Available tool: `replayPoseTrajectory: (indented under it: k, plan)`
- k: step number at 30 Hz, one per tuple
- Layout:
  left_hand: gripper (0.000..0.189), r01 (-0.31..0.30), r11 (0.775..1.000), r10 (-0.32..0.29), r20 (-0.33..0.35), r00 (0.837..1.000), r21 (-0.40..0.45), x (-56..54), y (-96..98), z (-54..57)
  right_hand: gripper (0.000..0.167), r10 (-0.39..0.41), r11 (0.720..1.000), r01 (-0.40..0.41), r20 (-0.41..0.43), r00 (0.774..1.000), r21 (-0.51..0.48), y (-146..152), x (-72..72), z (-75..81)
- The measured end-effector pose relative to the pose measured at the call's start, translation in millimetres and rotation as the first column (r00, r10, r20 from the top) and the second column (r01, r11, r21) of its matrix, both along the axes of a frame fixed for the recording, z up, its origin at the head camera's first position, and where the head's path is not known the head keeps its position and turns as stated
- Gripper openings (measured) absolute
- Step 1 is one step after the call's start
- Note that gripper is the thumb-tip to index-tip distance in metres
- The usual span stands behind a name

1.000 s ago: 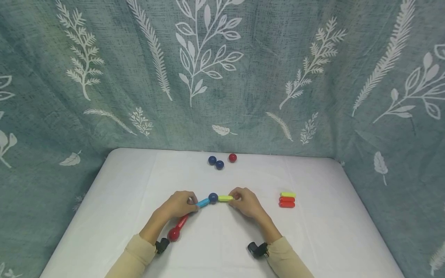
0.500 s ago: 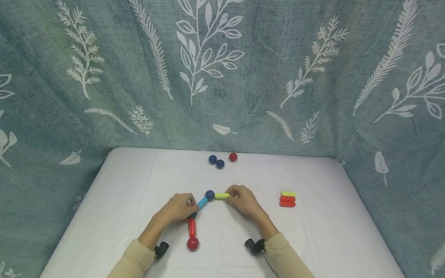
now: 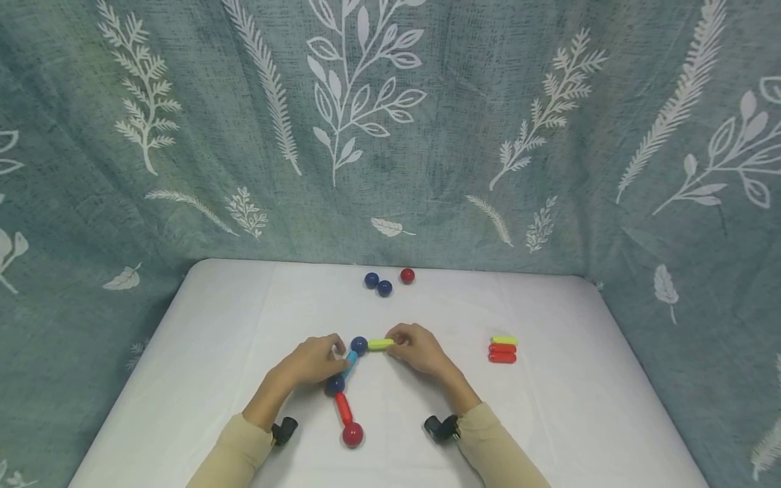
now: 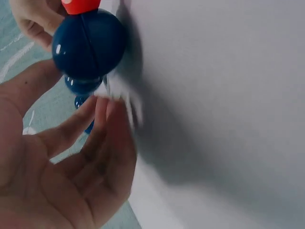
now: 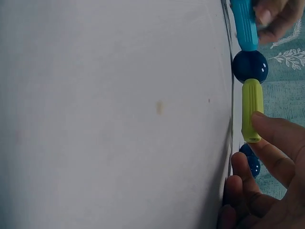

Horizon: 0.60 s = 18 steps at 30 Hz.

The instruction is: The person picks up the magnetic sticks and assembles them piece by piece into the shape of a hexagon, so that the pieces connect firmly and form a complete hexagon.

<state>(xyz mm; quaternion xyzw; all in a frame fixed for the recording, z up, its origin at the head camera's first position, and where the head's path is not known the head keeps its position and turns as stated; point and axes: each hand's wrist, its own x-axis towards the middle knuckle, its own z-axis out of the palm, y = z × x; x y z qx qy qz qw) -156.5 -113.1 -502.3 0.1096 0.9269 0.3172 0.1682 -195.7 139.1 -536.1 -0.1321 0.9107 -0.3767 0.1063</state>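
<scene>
My left hand (image 3: pixel 314 359) pinches a light blue rod (image 3: pixel 350 362) in the head view. Its lower end meets a dark blue ball (image 3: pixel 335 385), large in the left wrist view, where the thumb lies beside this blue ball (image 4: pixel 88 45). From that ball a red rod (image 3: pixel 344 409) runs toward the front, ending in a red ball (image 3: pixel 352 435). At the light blue rod's far end sits another blue ball (image 3: pixel 358 346). A yellow-green rod (image 5: pixel 251 105) joins it, its free end pinched between thumb and finger of my right hand (image 3: pixel 417 349).
Two loose blue balls (image 3: pixel 384 289) and a red ball (image 3: pixel 407 276) lie near the back edge of the white table (image 3: pixel 244 305). On the right, a yellow-green rod (image 3: pixel 504 340) lies beside two red rods (image 3: pixel 503 357). A patterned curtain (image 3: pixel 445 156) hangs behind.
The red rod and red ball have swung from front left round to front right under the left hand. The light blue rod has turned steeper. My right hand has moved left with the yellow-green rod.
</scene>
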Motion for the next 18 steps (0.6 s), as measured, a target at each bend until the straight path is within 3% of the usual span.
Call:
replayPoseTrajectory:
  k: [4,9,18]
  plan:
    - [0.044,0.008,1.000,-0.006,-0.056,0.998,0.028,-12.9,8.0,-3.1,0.016,0.035,0.999,-0.036,-0.017,0.999,-0.027,-5,-2.2,0.2]
    - [0.033,0.049,0.998,-0.046,-0.082,0.996,0.038,-24.5,16.7,-11.3,0.017,0.057,0.998,-0.057,-0.003,0.998,-0.037,-14,-2.0,2.2]
    - [0.029,0.057,0.997,-0.053,-0.082,0.995,0.055,-29.9,20.6,-13.9,0.017,0.041,0.999,-0.041,-0.010,0.999,-0.028,-19,-3.7,2.2]
